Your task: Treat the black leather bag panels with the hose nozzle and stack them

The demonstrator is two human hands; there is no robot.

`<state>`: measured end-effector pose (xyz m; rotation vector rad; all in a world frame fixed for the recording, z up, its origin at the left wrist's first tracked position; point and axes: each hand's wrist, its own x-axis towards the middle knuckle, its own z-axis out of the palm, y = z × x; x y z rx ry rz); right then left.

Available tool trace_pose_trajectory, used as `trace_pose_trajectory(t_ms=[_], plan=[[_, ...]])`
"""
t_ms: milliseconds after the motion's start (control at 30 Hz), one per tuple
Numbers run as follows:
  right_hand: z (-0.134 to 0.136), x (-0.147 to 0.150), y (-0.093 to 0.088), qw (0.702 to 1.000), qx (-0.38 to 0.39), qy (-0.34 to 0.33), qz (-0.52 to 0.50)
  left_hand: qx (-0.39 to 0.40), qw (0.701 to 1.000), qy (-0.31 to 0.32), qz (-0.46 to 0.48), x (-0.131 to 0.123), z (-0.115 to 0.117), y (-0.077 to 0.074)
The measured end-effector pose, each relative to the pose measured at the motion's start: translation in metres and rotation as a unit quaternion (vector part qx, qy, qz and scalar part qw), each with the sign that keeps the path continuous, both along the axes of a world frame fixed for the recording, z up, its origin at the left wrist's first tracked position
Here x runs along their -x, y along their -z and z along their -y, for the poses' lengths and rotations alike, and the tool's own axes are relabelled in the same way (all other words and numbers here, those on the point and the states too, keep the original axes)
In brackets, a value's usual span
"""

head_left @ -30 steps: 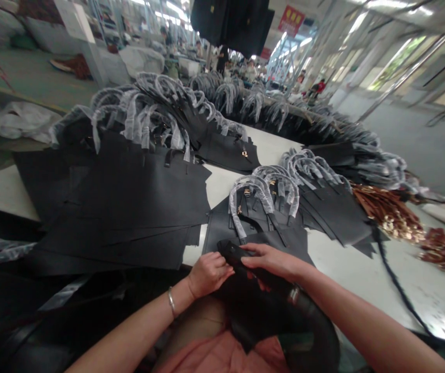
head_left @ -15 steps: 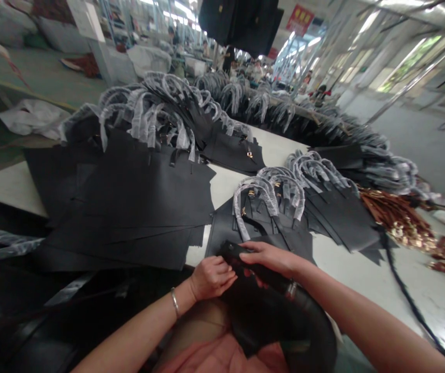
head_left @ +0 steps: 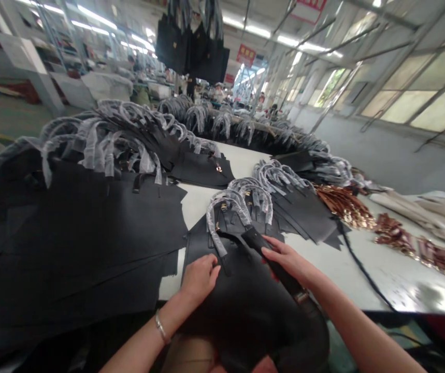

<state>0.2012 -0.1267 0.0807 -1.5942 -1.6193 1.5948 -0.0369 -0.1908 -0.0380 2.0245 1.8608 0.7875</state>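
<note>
A wide black strap (head_left: 284, 274) is in the grip of my right hand (head_left: 286, 259), thumb on top and fingers beneath. Its free end points forward over a black bag panel (head_left: 233, 295), and a metal piece (head_left: 302, 297) shows behind the hand. From there the strap curves down toward my lap. My left hand (head_left: 201, 277) is closed, fingers curled, at the panel's left side; what it pinches, if anything, is hidden. Just ahead of it stands a plastic-wrapped handle (head_left: 228, 199) attached to the panel, with a gold buckle (head_left: 224, 206) near its base.
Stacked black panels (head_left: 90, 228) with wrapped handles cover the left. More panels (head_left: 303, 210) lie to the right on the white table (head_left: 365, 264), beside brown straps with gold hardware (head_left: 346, 204). A black cord (head_left: 364, 274) crosses the tabletop. Black bags (head_left: 191, 49) hang ahead.
The view has swung right and up. My hands, earlier together at the strap's end, are now apart. The strap's end has come forward over the panel, beside the wrapped handle.
</note>
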Motion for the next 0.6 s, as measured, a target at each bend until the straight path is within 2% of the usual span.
trace_pose_trajectory(t_ms=[167,333,467,600], plan=[[0.026,-0.071,0.006,0.992,-0.001,0.122,-0.026,-0.027,0.996,0.036,-0.075,-0.024,-0.036,-0.016],[0.055,-0.135,0.007,0.971,-0.026,0.236,-0.037,-0.062,0.983,0.097,-0.142,-0.059,-0.057,-0.016],[0.082,-0.165,0.005,0.959,0.009,0.282,-0.033,-0.072,0.977,0.114,-0.168,-0.078,-0.075,-0.013],[0.111,-0.184,0.010,0.957,0.060,0.282,-0.037,-0.085,0.970,0.123,-0.191,-0.087,-0.091,-0.012]])
